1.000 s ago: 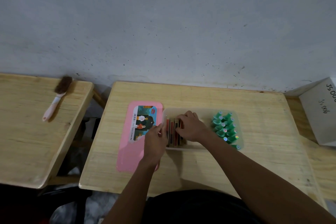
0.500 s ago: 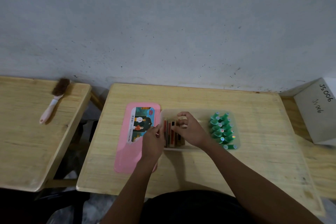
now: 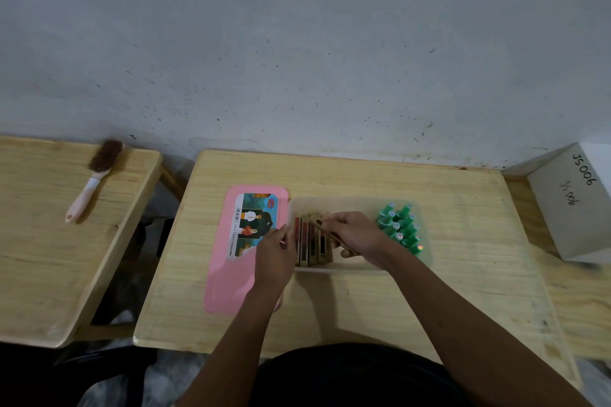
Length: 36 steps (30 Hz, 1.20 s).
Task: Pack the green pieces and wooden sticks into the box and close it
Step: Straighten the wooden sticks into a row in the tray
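Inside the clear box [image 3: 344, 270] at mid-desk [image 3: 463, 274], the right hand [image 3: 355, 236] pinches a wooden stick [image 3: 321, 227] over about four packed sticks [image 3: 310, 248]. The left hand [image 3: 276, 249] grips the box's left wall. Roughly a dozen green pieces [image 3: 401, 228] fill its right end. Next, probably: seat this stick, then fit the one pink lid [image 3: 228, 274].

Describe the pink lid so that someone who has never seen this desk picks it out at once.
Start at the middle wooden desk, the one bearing the clear box. Just left of that box, flat on the desktop, lies the pink lid. It is the only pink slab on this desk, a rounded rectangle with a colourful picture label on its far half.
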Tool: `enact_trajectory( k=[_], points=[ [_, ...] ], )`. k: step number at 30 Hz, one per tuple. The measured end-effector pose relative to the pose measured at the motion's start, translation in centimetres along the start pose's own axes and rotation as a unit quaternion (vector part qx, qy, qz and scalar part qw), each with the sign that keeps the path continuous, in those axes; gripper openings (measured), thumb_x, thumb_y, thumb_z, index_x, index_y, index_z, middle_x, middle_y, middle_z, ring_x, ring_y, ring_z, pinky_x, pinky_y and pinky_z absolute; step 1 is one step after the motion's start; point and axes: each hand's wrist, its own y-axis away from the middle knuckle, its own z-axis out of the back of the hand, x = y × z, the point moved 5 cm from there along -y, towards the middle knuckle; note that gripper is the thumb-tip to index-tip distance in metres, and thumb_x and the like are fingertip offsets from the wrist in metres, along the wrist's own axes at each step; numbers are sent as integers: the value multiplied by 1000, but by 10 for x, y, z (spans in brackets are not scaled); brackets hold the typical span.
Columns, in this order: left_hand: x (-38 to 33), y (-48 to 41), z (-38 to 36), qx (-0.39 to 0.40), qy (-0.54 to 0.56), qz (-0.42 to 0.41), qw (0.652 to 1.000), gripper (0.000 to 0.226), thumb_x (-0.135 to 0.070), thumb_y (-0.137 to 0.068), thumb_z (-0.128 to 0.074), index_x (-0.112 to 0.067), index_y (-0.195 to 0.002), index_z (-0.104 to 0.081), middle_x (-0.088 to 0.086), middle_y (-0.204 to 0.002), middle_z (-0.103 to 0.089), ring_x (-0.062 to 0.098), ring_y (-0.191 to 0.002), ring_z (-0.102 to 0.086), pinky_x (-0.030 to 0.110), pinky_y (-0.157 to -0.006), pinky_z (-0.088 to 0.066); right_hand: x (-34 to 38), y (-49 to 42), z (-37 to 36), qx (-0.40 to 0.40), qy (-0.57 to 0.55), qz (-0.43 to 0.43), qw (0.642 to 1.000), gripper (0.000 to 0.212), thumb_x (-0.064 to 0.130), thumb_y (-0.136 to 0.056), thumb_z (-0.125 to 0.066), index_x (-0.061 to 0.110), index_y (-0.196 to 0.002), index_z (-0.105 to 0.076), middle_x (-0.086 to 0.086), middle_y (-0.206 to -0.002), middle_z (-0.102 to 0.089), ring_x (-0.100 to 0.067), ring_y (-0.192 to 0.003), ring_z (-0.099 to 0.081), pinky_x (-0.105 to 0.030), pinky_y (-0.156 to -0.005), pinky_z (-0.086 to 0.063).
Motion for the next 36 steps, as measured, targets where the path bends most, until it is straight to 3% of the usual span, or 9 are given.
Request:
enact_trajectory(
  k=[4,8,13,16,20,26,32,36],
  points=[
    [-1,0,1,0,-2,0,1000,24,-16,-97,-50,-4,-110,-66,5,-90,-60,17,-84,-59,25,-70,-51,17,-5,6,52,244,42,968,35,11,-90,-63,9,-124,-62,3,-85,-65,-9,-66,-58,-20,-57,-48],
    [0,0,0,3,-13,8,1000,26,-19,-98,-49,-3,-112,-65,5,-94,-59,15,-88,-58,23,-72,-50,32,-18,10,75,312,47,946,51,13,-76,-78,13,-124,-60,-7,-98,-73,-20,-86,-70,-35,-79,-55],
    [1,0,0,5,-15,9,1000,25,-19,-98,-49,-4,-110,-65,4,-93,-59,17,-88,-58,32,-76,-54,43,-31,1,104,453,37,885,58,22,-70,-83,18,-121,-57,1,-102,-60,-18,-89,-60,-28,-67,-46],
    [2,0,0,9,-9,15,1000,26,-21,-99,-48,-6,-113,-64,6,-98,-60,12,-90,-56,23,-73,-51,47,-38,-5,103,503,46,857,63,26,-68,-83,22,-125,-55,1,-116,-52,-16,-97,-49,-29,-75,-42],
    [4,1,-2,19,2,24,1000,27,-21,-98,-48,-11,-119,-63,3,-102,-59,10,-96,-56,10,-66,-42,42,-46,-13,80,449,58,888,62,22,-72,-81,20,-127,-52,-4,-131,-51,-17,-102,-50,-29,-77,-42],
    [6,0,-3,14,1,24,1000,29,-20,-98,-49,-11,-123,-61,-1,-103,-58,8,-97,-55,12,-70,-44,19,-42,-17,1,366,80,927,73,18,-77,-79,16,-139,-42,-11,-136,-54,-23,-110,-58,-30,-85,-47],
    [5,0,-2,11,1,20,1000,29,-21,-98,-48,-9,-121,-61,2,-101,-58,6,-89,-54,11,-63,-43,13,-34,-17,-80,386,133,910,37,24,-85,-69,16,-121,-63,-7,-106,-61,-20,-97,-57,-31,-85,-46],
    [5,0,-2,10,8,24,1000,28,-21,-98,-48,-8,-118,-62,3,-98,-59,8,-88,-55,12,-65,-45,-4,-27,4,-160,322,75,930,38,27,-91,-58,20,-129,-56,-7,-117,-61,-22,-105,-59,-33,-90,-46]
  ],
)
